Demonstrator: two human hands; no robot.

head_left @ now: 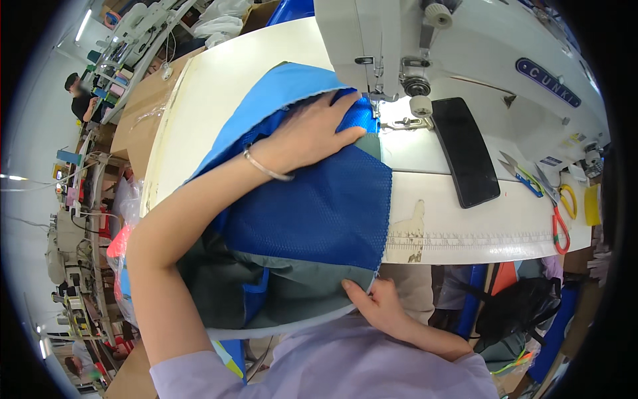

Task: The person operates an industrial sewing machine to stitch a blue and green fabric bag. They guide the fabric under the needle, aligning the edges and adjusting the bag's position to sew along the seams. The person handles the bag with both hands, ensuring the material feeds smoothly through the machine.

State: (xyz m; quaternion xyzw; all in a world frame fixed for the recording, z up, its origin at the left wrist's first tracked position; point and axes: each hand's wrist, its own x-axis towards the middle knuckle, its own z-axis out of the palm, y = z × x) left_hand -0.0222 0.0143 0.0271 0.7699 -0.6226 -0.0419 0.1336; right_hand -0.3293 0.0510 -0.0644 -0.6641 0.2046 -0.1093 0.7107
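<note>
A sewn fabric piece point(312, 209) in dark blue and grey-green hangs over the front edge of the sewing table, a light blue flap point(266, 96) folded up at its far side. Just left of the presser foot point(376, 110), my left hand point(312, 133) lies on the cloth with thumb and fingers spread; the flap partly covers it. Under the foot runs the fabric's bright blue edge. Near the table's front edge, my right hand point(379, 302) pinches the fabric's right border between thumb and fingers, some of them hidden beneath.
A white sewing machine point(478, 60) rises over the table's far right. On the table point(432, 246) lie a black phone point(465, 153), blue-handled snips point(525, 178), red-handled scissors point(559, 226) and a yellow-handled tool point(569, 199). Another person point(81, 96) sits far left.
</note>
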